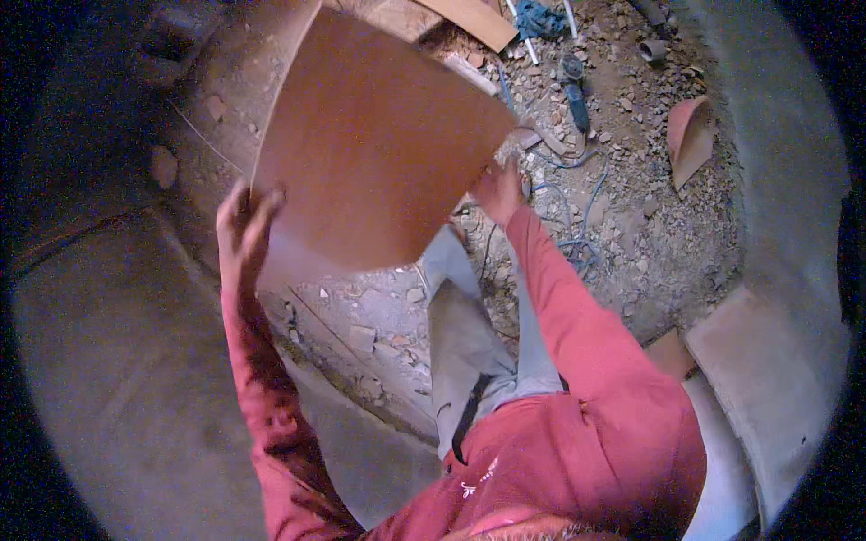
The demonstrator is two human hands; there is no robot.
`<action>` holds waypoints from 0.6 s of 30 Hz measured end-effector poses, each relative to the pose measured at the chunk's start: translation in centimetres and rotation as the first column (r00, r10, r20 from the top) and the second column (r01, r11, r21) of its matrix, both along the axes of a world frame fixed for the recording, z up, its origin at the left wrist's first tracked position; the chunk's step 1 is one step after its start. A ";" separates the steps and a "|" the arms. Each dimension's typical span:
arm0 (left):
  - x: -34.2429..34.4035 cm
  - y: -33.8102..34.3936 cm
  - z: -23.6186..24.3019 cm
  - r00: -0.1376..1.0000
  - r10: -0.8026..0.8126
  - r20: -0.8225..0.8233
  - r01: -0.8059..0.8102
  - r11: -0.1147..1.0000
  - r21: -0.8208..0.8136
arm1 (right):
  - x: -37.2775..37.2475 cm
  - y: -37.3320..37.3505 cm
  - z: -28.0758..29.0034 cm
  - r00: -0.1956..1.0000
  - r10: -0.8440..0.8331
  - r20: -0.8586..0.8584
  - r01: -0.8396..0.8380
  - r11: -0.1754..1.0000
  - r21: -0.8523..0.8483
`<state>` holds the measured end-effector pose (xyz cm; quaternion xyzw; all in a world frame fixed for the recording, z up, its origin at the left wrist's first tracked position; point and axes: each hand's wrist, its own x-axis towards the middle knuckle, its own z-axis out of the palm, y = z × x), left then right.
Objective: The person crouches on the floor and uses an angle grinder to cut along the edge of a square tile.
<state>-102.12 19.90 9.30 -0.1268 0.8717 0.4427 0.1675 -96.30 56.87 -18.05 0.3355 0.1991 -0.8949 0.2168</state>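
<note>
A large, flat reddish-brown panel, perhaps a tile, is held up in front of me. Its near edge is blurred, and its broad face is toward me. My left hand grips the left edge, with the fingers bent over onto the face. At the opposite edge my right hand is closed around the near right side, its fingers partly hidden. Beyond that hand an angle grinder with a blue body lies on the rubble, and its blue cord loops over the stones.
Broken stones and dirt cover the ground. A curved terracotta-coloured piece lies at the right, near a short pipe. A plank and a blue cloth are at the far side. Grey slabs lean at the right.
</note>
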 end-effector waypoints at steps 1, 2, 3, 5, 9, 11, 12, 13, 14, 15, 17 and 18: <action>-1.4 -1.5 -4.9 0.999 -0.011 0.040 0.012 1.000 -0.005 | -0.4 -0.1 -2.3 1.000 -0.019 -0.023 0.020 1.000 0.007; -4.2 -3.0 -9.1 0.999 -0.018 0.037 0.019 1.000 -0.016 | -2.7 -0.6 -3.6 0.998 0.016 -0.068 -0.013 0.999 0.044; -7.5 -2.4 -12.4 0.996 -0.015 -0.086 0.021 0.998 0.060 | -5.5 -0.8 -4.8 0.990 0.036 -0.135 -0.023 0.995 0.100; -9.4 0.4 -20.1 0.991 0.068 -0.117 -0.060 0.995 0.076 | -4.6 3.0 -11.3 0.931 0.293 -0.219 -0.238 0.940 0.244; -14.1 1.5 -35.4 0.999 0.040 -0.034 -0.038 0.997 0.071 | -4.8 7.5 -19.3 0.944 0.306 0.122 -0.329 0.850 0.411; -13.2 4.0 -40.9 0.999 0.014 -0.036 -0.010 0.992 0.126 | -2.7 9.9 -24.0 0.936 0.298 0.187 -0.352 0.808 0.473; -12.4 3.7 -44.4 0.998 0.044 -0.040 -0.038 0.991 0.125 | -2.3 10.2 -25.6 0.928 0.310 0.205 -0.372 0.790 0.487; -10.2 2.7 -49.7 0.996 0.080 -0.046 -0.074 0.990 0.117 | -1.9 10.2 -26.2 0.919 0.334 0.210 -0.394 0.793 0.464; -9.0 2.5 -53.6 0.994 0.093 -0.050 -0.087 0.988 0.124 | -0.4 10.8 -27.9 0.910 0.331 0.251 -0.413 0.787 0.459; -10.9 4.8 -54.4 0.993 0.070 0.097 -0.085 0.984 0.160 | -0.2 12.3 -29.8 0.907 0.309 0.286 -0.413 0.785 0.462; -10.6 7.1 -58.0 0.995 0.050 0.085 -0.061 0.989 0.134 | 0.7 14.0 -32.7 0.885 0.316 0.341 -0.451 0.763 0.464; -10.6 7.7 -59.6 0.996 0.034 0.083 -0.044 0.992 0.120 | 0.7 14.5 -33.9 0.899 0.305 0.313 -0.429 0.754 0.498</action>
